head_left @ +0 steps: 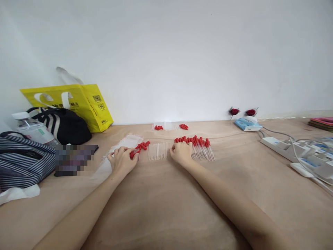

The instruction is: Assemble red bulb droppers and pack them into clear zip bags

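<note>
My left hand point(122, 160) is closed, with a red rubber bulb point(132, 153) between thumb and fingers. Just beyond it lies a small pile of loose red bulbs point(143, 145). Between my two hands, thin clear glass tubes point(157, 151) lie side by side in a row. My right hand point(182, 152) is curled shut at the left end of a row of droppers point(204, 147), clear tubes with red bulbs on their far ends. Its fingers hide whatever they hold.
Near the wall, a clear plastic bag point(170, 126) lies between two small red bulb piles. Another plastic bag point(130, 140) is by my left hand. A yellow bag point(96, 107), bottle point(36, 130) and striped pouch point(26, 159) stand left; tissues point(247, 124) and power strips point(293, 147) lie right.
</note>
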{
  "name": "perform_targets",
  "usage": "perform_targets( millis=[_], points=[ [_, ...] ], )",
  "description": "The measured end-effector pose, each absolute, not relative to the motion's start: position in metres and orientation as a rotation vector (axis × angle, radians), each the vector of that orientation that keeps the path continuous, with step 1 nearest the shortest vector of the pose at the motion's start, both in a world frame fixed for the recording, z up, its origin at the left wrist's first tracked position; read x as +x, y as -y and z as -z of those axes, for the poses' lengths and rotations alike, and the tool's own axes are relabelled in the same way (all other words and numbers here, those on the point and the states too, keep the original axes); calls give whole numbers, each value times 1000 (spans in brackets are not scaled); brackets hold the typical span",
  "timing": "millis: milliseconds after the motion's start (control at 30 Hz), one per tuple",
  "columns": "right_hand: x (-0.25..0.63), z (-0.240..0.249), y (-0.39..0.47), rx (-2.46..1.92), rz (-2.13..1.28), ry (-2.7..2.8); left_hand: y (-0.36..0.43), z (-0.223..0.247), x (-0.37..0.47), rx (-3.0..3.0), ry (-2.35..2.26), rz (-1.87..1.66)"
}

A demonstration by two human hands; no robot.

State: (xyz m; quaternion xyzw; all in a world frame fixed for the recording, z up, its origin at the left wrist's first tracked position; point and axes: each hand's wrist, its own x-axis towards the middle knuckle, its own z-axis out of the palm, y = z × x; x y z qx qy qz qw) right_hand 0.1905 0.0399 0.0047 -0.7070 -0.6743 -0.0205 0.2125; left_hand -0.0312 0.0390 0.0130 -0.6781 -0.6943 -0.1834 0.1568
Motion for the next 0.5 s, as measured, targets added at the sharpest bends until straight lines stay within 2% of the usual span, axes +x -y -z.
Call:
perform_targets(
  millis=[300, 500],
  points=[
    [169, -11, -63, -2149, -114, 1844, -47, -2, -29, -1931, 1966, 566],
    [160, -12, -65, -2119, -112, 1929, -42, -6, -25, -1883, 1937, 756]
  ],
)
